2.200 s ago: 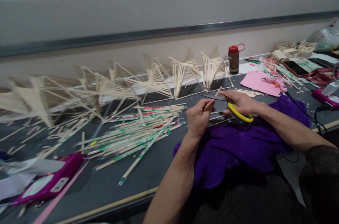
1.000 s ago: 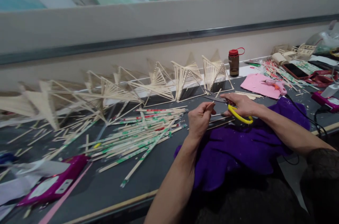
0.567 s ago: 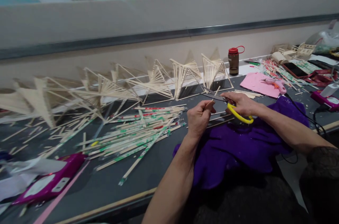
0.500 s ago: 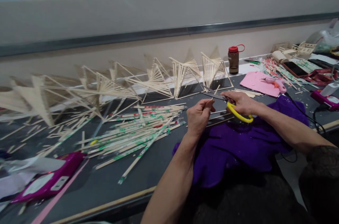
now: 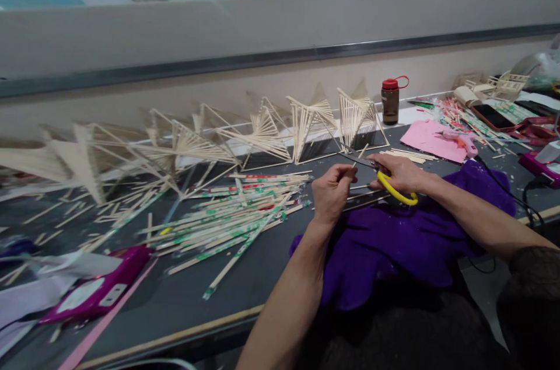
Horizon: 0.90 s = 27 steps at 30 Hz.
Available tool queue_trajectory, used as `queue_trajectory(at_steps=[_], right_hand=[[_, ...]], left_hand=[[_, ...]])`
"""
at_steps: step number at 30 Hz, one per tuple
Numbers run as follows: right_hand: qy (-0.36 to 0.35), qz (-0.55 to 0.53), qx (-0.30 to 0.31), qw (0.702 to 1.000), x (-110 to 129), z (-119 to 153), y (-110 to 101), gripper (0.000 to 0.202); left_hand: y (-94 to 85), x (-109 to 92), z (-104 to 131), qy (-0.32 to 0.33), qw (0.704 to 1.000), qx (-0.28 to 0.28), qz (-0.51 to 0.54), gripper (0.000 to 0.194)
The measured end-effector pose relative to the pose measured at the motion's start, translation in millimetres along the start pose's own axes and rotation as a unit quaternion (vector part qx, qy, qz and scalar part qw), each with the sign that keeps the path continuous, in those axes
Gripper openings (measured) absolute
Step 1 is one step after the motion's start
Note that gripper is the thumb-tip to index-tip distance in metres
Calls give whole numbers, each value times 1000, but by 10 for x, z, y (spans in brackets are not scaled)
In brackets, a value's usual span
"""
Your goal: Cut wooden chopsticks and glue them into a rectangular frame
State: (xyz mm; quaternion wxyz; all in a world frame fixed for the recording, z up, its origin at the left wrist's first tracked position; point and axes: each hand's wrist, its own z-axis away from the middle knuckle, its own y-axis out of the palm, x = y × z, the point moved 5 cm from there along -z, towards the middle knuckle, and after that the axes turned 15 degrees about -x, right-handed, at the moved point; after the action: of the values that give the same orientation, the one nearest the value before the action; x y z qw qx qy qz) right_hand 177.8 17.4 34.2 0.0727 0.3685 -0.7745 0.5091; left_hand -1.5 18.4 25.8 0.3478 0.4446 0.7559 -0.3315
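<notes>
Yellow-handled scissors (image 5: pixel 397 190) are gripped in my right hand (image 5: pixel 400 171), their blades pointing left toward my other hand. My left hand (image 5: pixel 331 190) is closed, pinching a thin wooden stick (image 5: pixel 362 152) that crosses the blades. Whether the blades touch the stick I cannot tell. Below both hands a purple cloth (image 5: pixel 385 241) lies over the table edge and my lap. Left of my left hand is a pile of wrapped chopsticks (image 5: pixel 236 212). Fan-shaped stick structures (image 5: pixel 356 116) stand in a row along the wall.
A brown bottle with a red lid (image 5: pixel 391 101) stands by the wall. To the right are a pink sheet (image 5: pixel 420 135), a pink glue gun (image 5: pixel 461 139) with its cable and a phone (image 5: pixel 493 116). A magenta device (image 5: pixel 102 285) sits at the left front, near scattered stick pieces (image 5: pixel 118 206).
The view has shifted slightly, so everything appears a little farther right. Both hands keep their hold on the stick and the scissors, in nearly the same pose.
</notes>
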Motion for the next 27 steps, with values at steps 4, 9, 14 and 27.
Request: queue_trajectory(at_steps=[4,9,14,27], right_hand=[[-8,7,4,1000,-19,0,-18,67],[-7,5,11,1000,-29,-1,-19,68],[-13,-20,-4,1000,-24,-4,-10,61],[-10,31,-24,999,-5,-18,-37,38]], left_hand=[[6,-7,10,27,999,15,-18,22],[8,-43,16,41,998,30,-37,21],[3,-73,25,58,997,25,-33,21],[40,8,2,-16,1000,7,13,24]])
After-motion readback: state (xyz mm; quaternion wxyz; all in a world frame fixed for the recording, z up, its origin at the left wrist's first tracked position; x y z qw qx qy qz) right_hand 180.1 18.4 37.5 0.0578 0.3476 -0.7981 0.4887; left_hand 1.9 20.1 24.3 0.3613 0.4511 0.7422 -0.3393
